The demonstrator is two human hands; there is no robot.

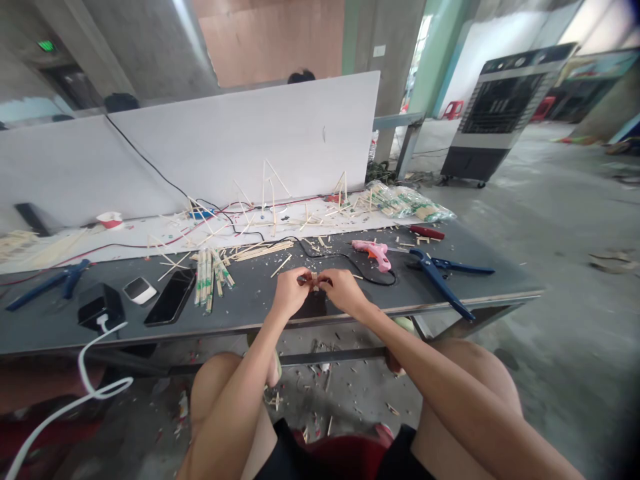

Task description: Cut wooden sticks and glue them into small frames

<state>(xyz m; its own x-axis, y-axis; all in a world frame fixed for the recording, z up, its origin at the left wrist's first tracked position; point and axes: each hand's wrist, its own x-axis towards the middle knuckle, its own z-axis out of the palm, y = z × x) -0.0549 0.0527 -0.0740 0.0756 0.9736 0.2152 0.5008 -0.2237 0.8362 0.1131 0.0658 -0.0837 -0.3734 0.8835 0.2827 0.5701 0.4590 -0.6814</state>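
2 bare hands meet low over the surface. I log left hand and right hand together, pinching a short wooden stick piece between them; its long axis looks roughly upright, neither hand clearly nearer. Front edge runs just below the wrists. Open room either side. Farther right, a pink glue gun; beyond, upright stick frames.

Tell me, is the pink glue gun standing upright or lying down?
Lying on its side: the pink glue gun rests flat on the dark grey table, with its body and handle both low against the tabletop.
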